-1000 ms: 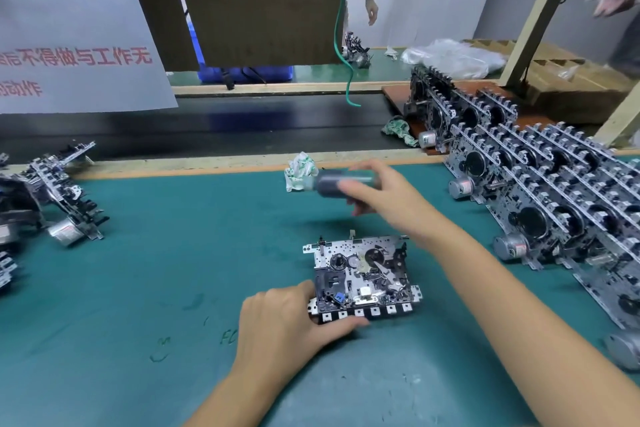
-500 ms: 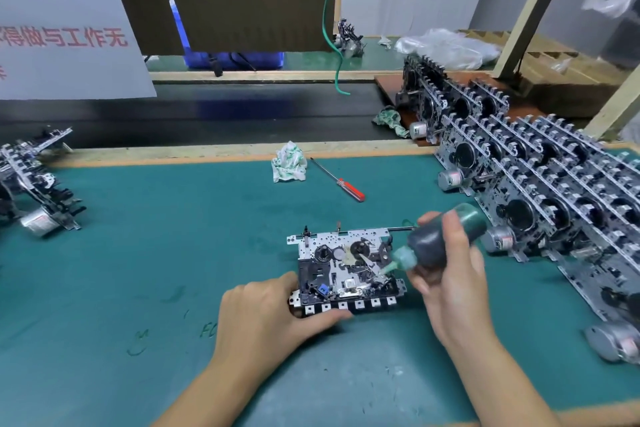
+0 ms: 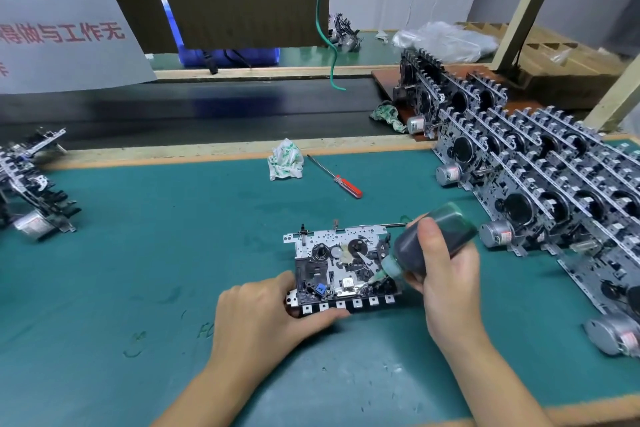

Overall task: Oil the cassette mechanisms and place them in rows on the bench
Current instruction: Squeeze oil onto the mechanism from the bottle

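The person is working on one cassette mechanism (image 3: 343, 267) lying flat on the green bench mat (image 3: 156, 253), in front of the body, and both hands are arranged around it for oiling. The left hand (image 3: 266, 315) is gripping the mechanism's near-left corner, thumb curled along the front edge with its row of white tabs and the fingers wrapped at the left side, probably to keep the light metal frame from sliding under the nozzle. The right hand (image 3: 440, 274) is clamping its fingers and thumb around a dark oil bottle (image 3: 433, 243), which is being held tilted with its base up and away and its pale green nozzle down against the right side of the mechanism, so oil can run to a chosen point. The mechanism is therefore sitting between the two hands, held by the left and touched only by the bottle's tip on the right. To the right, finished mechanisms (image 3: 540, 184) are standing in overlapping rows, likely the destination. A red-handled screwdriver (image 3: 337, 178) and a crumpled rag (image 3: 285, 160) are lying farther back, apart from both hands.
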The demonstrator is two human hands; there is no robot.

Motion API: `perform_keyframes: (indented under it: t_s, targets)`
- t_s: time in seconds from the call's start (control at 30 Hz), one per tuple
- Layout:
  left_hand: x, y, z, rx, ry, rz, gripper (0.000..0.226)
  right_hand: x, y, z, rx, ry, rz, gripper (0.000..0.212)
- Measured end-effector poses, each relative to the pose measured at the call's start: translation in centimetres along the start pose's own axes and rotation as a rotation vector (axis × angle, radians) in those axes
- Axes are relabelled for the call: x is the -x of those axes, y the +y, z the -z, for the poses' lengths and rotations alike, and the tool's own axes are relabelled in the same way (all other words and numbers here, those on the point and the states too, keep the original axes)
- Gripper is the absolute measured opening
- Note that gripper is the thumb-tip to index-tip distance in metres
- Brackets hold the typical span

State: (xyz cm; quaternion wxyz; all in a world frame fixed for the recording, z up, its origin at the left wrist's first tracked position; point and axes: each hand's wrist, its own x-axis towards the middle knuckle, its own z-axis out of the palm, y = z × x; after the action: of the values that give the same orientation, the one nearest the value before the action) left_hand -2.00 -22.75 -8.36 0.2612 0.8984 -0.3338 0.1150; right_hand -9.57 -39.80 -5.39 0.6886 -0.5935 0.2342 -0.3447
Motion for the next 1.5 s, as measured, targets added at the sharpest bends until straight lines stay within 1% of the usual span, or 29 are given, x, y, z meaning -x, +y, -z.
perform_keyframes:
  t_s: [0.2,0.33,0.37,0.6,0.73,0.87,0.93,1.07,1.1,1.13,1.17,1.2,1.27,1.33,1.37,1.5]
  targets:
    - [0.0,0.1,0.0,0.005,0.003,-0.001,0.061,-0.2,0.5,0.1,0.006,-0.005,0.001,0.019]
    - [0.0,0.1,0.0,0.007,0.0,0.001,0.062,-0.2,0.9,0.3,0.017,0.005,0.011,0.04]
    - [0.0,0.1,0.0,0.009,0.001,0.001,0.062,-0.2,0.9,0.3,0.023,0.003,0.014,0.041]
    - [0.1,-0.1,-0.1,0.005,-0.007,0.002,0.063,-0.2,1.0,0.3,0.033,0.012,0.025,0.043]
    - [0.0,0.0,-0.1,0.008,-0.009,0.004,0.063,-0.2,1.0,0.3,0.054,0.004,0.049,0.031]
    - [0.1,0.0,0.0,0.012,-0.005,0.004,0.063,-0.2,0.9,0.3,0.023,-0.016,0.062,0.022]
    - [0.1,0.0,0.0,0.014,0.0,0.005,0.063,-0.2,0.7,0.3,-0.025,-0.012,0.07,0.018]
    - [0.0,0.1,0.1,0.026,0.006,0.029,0.064,-0.5,0.4,0.6,-0.247,0.049,0.059,0.026]
    - [0.0,0.1,0.2,0.032,0.014,0.034,0.063,-0.8,0.2,0.7,-0.292,0.05,0.066,0.024]
    - [0.0,0.1,0.2,0.04,0.023,0.042,0.061,-1.2,0.0,0.8,-0.32,0.055,0.058,0.023]
    - [0.0,0.1,0.3,0.05,0.03,0.056,0.061,-1.6,-0.1,0.9,-0.32,0.059,0.051,0.027]
    - [-0.1,0.1,0.4,0.06,0.032,0.072,0.063,-2.0,-0.3,1.0,-0.288,0.049,0.051,0.034]
    - [-0.1,0.0,0.5,0.071,0.031,0.091,0.064,-2.6,-0.9,0.7,-0.108,0.026,0.065,0.045]
    - [0.0,-0.1,0.4,0.06,0.025,0.095,0.062,-3.3,-1.5,0.1,0.11,-0.016,0.076,0.042]
    - [0.0,-0.1,0.4,0.056,0.021,0.092,0.061,-3.9,-1.6,-0.4,0.17,-0.039,0.086,0.039]
    - [0.1,-0.3,0.4,0.056,0.007,0.108,0.061,-6.4,-1.4,-2.7,0.232,-0.161,0.132,0.042]
